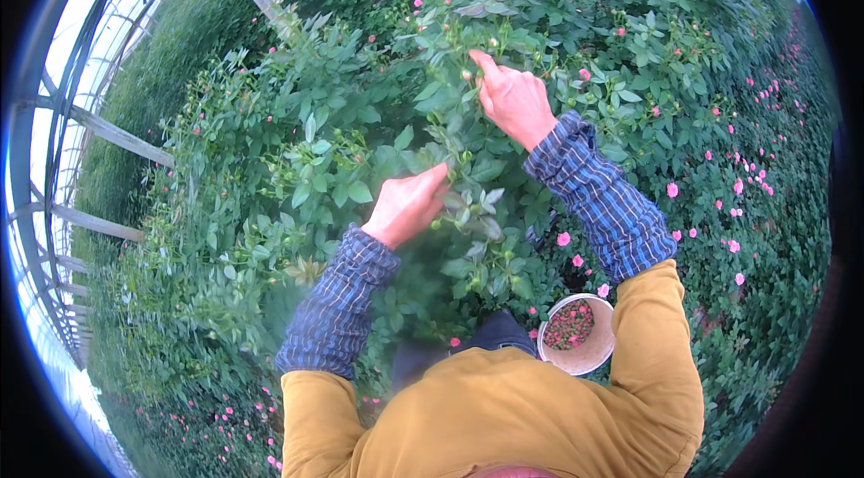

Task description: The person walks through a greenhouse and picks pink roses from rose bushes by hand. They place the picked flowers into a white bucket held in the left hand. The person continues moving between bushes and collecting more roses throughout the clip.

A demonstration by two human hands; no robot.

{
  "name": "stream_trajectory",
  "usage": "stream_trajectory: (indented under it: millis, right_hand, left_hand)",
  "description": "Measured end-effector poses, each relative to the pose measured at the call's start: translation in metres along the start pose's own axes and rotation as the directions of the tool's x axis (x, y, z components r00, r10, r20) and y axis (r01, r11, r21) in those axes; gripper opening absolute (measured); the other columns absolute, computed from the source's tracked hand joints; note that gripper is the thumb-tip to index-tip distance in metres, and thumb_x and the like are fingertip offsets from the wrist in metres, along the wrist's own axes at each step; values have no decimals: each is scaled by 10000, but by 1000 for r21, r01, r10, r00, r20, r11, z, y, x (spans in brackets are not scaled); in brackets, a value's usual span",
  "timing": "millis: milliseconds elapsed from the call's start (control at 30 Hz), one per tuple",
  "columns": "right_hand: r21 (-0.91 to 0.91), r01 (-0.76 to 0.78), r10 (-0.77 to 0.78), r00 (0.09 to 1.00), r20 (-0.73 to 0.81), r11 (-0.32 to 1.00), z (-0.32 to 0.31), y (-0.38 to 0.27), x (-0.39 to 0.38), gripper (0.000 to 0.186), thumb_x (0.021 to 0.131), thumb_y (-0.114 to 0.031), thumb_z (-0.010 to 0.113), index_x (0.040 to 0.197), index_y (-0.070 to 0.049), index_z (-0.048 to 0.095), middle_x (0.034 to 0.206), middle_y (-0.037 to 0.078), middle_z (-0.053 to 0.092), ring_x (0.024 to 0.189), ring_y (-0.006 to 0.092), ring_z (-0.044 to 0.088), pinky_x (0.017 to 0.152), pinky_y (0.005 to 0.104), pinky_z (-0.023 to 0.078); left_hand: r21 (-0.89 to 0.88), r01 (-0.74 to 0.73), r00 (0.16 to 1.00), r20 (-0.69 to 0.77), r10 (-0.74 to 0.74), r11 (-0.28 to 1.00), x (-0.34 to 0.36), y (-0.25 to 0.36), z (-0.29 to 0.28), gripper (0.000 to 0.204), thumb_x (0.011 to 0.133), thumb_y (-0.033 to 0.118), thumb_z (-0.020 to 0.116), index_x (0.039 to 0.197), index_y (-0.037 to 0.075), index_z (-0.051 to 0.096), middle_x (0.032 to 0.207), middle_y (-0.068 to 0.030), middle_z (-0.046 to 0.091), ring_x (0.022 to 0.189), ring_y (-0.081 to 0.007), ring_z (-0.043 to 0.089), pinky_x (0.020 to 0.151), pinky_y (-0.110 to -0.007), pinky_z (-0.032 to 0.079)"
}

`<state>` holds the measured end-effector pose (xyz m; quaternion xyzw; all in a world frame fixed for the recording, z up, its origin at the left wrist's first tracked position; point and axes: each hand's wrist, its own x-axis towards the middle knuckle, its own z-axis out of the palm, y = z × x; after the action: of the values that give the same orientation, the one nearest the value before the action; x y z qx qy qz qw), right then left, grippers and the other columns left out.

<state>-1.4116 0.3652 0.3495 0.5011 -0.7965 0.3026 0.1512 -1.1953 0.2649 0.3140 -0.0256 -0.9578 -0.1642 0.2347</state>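
My left hand (407, 206) reaches into a leafy rose bush (337, 176), its fingers curled together at a shoot near the middle. Leaves and the angle hide what lies between those fingertips. Farther off and to the right, my right hand (517, 102) is bent among the upper stems, fingers closed in with the index tip farthest forward. A pale pink bud (466, 76) shows just left of it; whether the fingers grip a stem or bud is too small to tell. Blue checked sleeve covers are on both forearms.
A white bucket (595, 350) holding many small pink and green buds stands low beside my right side. Dense rose plants with pink blooms (672, 190) spread to the right. Metal frame posts (121, 136) of a greenhouse rise along the left.
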Motion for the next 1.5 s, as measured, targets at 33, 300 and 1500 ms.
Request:
stream_trajectory:
  millis: [33, 300, 1500]
  right_hand:
    - [-61, 12, -9, 999, 47, 998, 6, 2, 5, 325, 852, -165, 529, 1158, -64, 489, 706, 141, 633, 608, 330, 631, 533, 448, 505]
    - [206, -63, 72, 997, -36, 976, 16, 19, -13, 263, 837, -149, 546, 1076, -46, 505, 714, 169, 633, 636, 357, 623, 571, 451, 485]
    - [139, -234, 226, 972, 67, 962, -51, 92, -122, 177, 841, -99, 577, 1014, -73, 558, 715, 151, 610, 657, 307, 619, 563, 366, 451]
  left_hand:
    - [-34, 52, 997, -51, -54, 998, -4, -1, 2, 528, 663, -43, 635, 1175, 28, 528, 769, -95, 647, 633, -226, 644, 539, -309, 503]
    - [-78, 314, 915, -241, -324, 946, -17, -7, 2, 448, 699, -31, 630, 1129, 37, 524, 662, -82, 582, 535, -212, 599, 493, -300, 463]
    - [-216, 717, 532, -446, -720, 663, -42, -49, -4, 313, 876, 129, 551, 1179, 64, 507, 598, -51, 551, 547, -171, 525, 553, -343, 432]
